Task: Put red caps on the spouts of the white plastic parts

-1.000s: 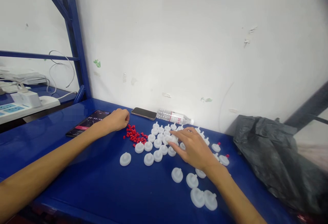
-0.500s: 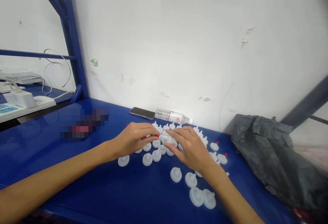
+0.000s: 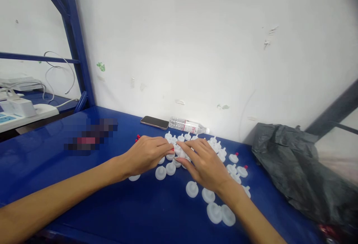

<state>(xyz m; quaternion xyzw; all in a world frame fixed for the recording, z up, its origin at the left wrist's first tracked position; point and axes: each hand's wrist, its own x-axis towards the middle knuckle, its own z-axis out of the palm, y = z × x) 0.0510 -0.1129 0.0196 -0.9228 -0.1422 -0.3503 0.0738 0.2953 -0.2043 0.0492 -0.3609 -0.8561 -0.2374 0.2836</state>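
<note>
My left hand [image 3: 149, 154] is closed in a pinch, with a small red cap [image 3: 172, 149] showing at its fingertips. Facing it, my right hand [image 3: 205, 162] curls its thumb and fingers around a white nozzle lid [image 3: 179, 151], partly hidden by the fingers. The red cap is up against the lid's narrow end. Several more white nozzle lids lie spread under and around both hands, such as a lid [image 3: 192, 189] below my right hand. Two lids to the right carry red tips, among them a red-tipped lid [image 3: 242, 171]. Loose red caps [image 3: 138, 138] lie behind my left hand.
A phone [image 3: 154, 122] and a clear plastic bottle [image 3: 188, 125] lie along the wall on the blue table [image 3: 125, 210]. To the right sits a dark plastic bag [image 3: 291, 162]. A blurred-out object [image 3: 92, 136] is at left, beyond it a power strip [image 3: 41, 113].
Both hands stay close together at nearly the same spot. My right fingers have spread a little around the lid, and the red cap at my left fingertips is still by it.
</note>
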